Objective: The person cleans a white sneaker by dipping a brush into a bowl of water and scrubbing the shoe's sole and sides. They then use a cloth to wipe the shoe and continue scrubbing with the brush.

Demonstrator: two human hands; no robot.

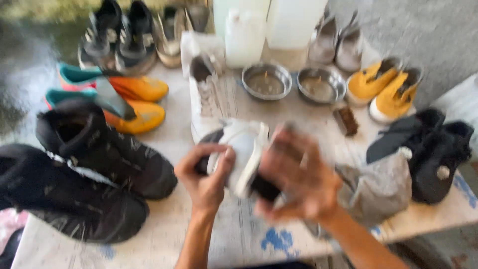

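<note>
Over the bench (164,144), left hand (206,182) fingers wrap the white shoe (244,149); right hand (298,179), blurred, grips something dark. Cleaning looks midway, 1 white shoe (206,107) waiting.

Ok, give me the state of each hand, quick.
Left hand: closed on the white shoe.
Right hand: blurred, against the same shoe; whether it grips anything cannot be told.

Both forearms bare, no sleeves; left hand (205,180), right hand (298,178) ungloved.
</note>
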